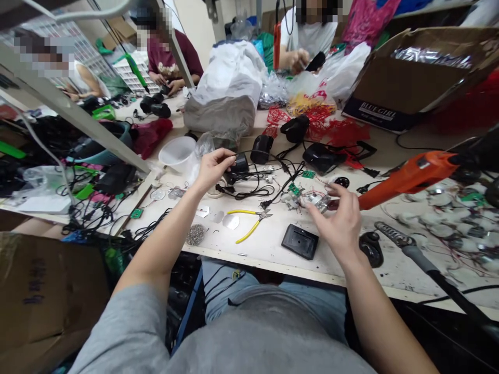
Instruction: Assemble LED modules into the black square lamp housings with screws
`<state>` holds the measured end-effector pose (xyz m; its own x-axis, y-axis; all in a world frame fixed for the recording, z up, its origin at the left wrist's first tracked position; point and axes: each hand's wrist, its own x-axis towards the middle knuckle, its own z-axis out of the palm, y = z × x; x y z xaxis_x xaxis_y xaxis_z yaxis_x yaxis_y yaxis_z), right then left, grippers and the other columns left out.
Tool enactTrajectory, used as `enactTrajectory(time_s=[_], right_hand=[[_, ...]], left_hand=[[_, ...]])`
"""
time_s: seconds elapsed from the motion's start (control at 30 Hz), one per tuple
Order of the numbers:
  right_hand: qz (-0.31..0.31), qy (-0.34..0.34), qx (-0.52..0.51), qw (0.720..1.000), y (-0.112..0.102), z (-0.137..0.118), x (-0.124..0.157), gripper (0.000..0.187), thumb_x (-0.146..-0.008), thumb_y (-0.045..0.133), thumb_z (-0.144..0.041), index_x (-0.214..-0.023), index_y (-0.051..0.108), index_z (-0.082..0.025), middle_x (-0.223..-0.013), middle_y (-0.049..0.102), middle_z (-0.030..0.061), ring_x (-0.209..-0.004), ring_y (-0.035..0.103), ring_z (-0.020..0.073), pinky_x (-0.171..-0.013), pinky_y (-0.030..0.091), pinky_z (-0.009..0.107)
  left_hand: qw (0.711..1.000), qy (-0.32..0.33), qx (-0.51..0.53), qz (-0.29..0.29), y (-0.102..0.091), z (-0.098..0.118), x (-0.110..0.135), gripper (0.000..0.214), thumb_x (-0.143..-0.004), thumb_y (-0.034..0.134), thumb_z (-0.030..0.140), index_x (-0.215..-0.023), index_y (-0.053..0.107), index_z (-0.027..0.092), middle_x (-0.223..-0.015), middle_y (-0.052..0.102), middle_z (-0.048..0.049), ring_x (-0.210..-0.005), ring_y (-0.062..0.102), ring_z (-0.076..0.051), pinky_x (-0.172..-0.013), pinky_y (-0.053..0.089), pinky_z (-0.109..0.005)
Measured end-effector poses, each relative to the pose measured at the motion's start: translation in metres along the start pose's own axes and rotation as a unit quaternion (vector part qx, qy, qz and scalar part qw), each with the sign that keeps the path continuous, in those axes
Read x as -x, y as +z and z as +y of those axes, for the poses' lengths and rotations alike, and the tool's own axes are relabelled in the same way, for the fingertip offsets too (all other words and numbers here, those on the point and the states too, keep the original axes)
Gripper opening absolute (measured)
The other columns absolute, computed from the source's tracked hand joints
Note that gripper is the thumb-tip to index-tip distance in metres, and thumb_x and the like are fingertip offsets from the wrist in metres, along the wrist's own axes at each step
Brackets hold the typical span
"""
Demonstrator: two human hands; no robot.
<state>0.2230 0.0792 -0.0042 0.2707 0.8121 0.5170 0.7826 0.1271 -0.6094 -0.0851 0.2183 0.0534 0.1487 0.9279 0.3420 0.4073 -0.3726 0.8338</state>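
My left hand (215, 169) is closed, thumb and forefinger pinched on a thin black cable (255, 152) that runs right among black plastic housings (262, 149). My right hand (343, 218) has thumb and fingers apart around a small silver part (317, 200); whether they touch it is unclear. Beside that part are green circuit boards (294, 189) and white pieces. An orange electric screwdriver (409, 179) reaches in from the right behind my right hand. Below, a black rectangular cover (300, 241) lies flat, with yellow-handled cutters (251, 222) to its left.
Small screws (195, 235) lie heaped near the front edge. A white bowl (177, 155) and a large white sack (230, 78) stand farther back. To the right are a soldering iron (423, 259), wired white discs (456, 223) and a cardboard box (413, 88). Several co-workers sit opposite.
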Motion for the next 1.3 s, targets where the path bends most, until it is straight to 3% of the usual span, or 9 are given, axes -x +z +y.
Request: enactTrajectory(time_s=[0.17,0.3,0.43,0.53,0.6,0.7,0.87,1.07,1.3], right_hand=[[-0.043,0.049,-0.024,0.998,-0.007,0.001,0.025,0.064,-0.076,0.073,-0.050,-0.129,0.057,-0.018,-0.109,0.067,0.0117,-0.084,0.064,0.0244,-0.082,0.056,0.045],[-0.109,0.085,-0.075,0.988,-0.030,-0.007,0.043,0.068,-0.073,0.077,-0.049,-0.131,0.054,-0.021,-0.110,0.071,0.0091,-0.079,0.064,0.0211,-0.076,0.057,0.040],[-0.204,0.031,-0.077,0.975,-0.043,-0.013,0.052,0.067,-0.076,0.077,-0.043,-0.135,0.052,-0.025,-0.111,0.071,0.0073,-0.089,0.067,0.0235,-0.082,0.056,0.041],[-0.236,-0.038,-0.068,0.969,-0.038,-0.012,0.056,0.063,-0.080,0.072,-0.036,-0.137,0.050,-0.023,-0.114,0.069,0.0093,-0.105,0.065,0.0284,-0.091,0.054,0.047],[-0.247,-0.064,-0.059,0.965,-0.031,-0.010,0.059,0.061,-0.082,0.069,-0.033,-0.139,0.049,-0.023,-0.117,0.067,0.0107,-0.110,0.063,0.0309,-0.095,0.052,0.051],[-0.261,-0.078,-0.041,0.961,-0.023,-0.009,0.061,0.061,-0.083,0.066,-0.031,-0.141,0.048,-0.024,-0.118,0.066,0.0116,-0.109,0.061,0.0330,-0.096,0.051,0.056],[-0.285,-0.101,-0.038,0.953,-0.031,-0.008,0.061,0.061,-0.084,0.060,-0.020,-0.144,0.044,-0.021,-0.125,0.064,0.0129,-0.113,0.058,0.0323,-0.098,0.052,0.055],[-0.313,-0.120,-0.106,0.936,-0.046,-0.005,0.057,0.069,-0.082,0.051,-0.006,-0.147,0.039,-0.026,-0.136,0.058,0.0099,-0.128,0.055,0.0265,-0.109,0.049,0.052],[-0.330,-0.127,-0.099,0.930,-0.053,-0.002,0.054,0.072,-0.083,0.047,-0.004,-0.151,0.037,-0.028,-0.142,0.051,0.0109,-0.138,0.049,0.0252,-0.116,0.044,0.053]], left_hand=[[0.983,0.010,-0.115,-0.144,-0.016,0.031,0.006,0.026,-0.079,0.067,0.040,-0.084,0.073,0.015,-0.068,0.068,-0.0014,-0.061,0.058,-0.013,-0.059,0.045,-0.024],[0.956,0.039,-0.180,-0.229,-0.037,0.033,0.024,0.026,-0.080,0.068,0.044,-0.085,0.076,0.020,-0.075,0.073,-0.0026,-0.067,0.064,-0.017,-0.064,0.048,-0.026],[0.898,0.065,-0.351,-0.259,-0.046,0.022,0.043,0.015,-0.082,0.060,0.029,-0.078,0.073,0.021,-0.081,0.073,-0.0052,-0.075,0.067,-0.022,-0.071,0.050,-0.031],[0.844,0.063,-0.478,-0.236,-0.029,0.030,0.065,0.016,-0.080,0.057,0.015,-0.085,0.072,0.018,-0.087,0.070,-0.0102,-0.083,0.067,-0.027,-0.077,0.051,-0.039],[0.860,0.076,-0.449,-0.232,-0.004,0.042,0.085,0.023,-0.082,0.058,0.013,-0.101,0.071,0.017,-0.097,0.070,-0.0126,-0.095,0.067,-0.030,-0.085,0.052,-0.043],[0.915,0.127,-0.250,-0.289,0.046,0.056,0.118,0.049,-0.086,0.062,0.016,-0.134,0.056,0.022,-0.123,0.067,-0.0108,-0.115,0.062,-0.028,-0.101,0.051,-0.046],[0.948,0.112,-0.066,-0.291,0.109,0.052,0.148,0.067,-0.083,0.076,0.026,-0.143,0.046,0.023,-0.133,0.063,-0.0135,-0.123,0.059,-0.029,-0.105,0.048,-0.047],[0.960,0.081,-0.024,-0.267,0.134,0.046,0.149,0.065,-0.074,0.085,0.043,-0.129,0.057,0.022,-0.125,0.066,-0.0123,-0.117,0.061,-0.031,-0.102,0.049,-0.046],[0.971,0.030,0.016,-0.236,0.146,0.044,0.155,0.067,-0.073,0.085,0.045,-0.128,0.057,0.020,-0.115,0.069,-0.0094,-0.086,0.065,-0.021,-0.080,0.054,-0.035]])
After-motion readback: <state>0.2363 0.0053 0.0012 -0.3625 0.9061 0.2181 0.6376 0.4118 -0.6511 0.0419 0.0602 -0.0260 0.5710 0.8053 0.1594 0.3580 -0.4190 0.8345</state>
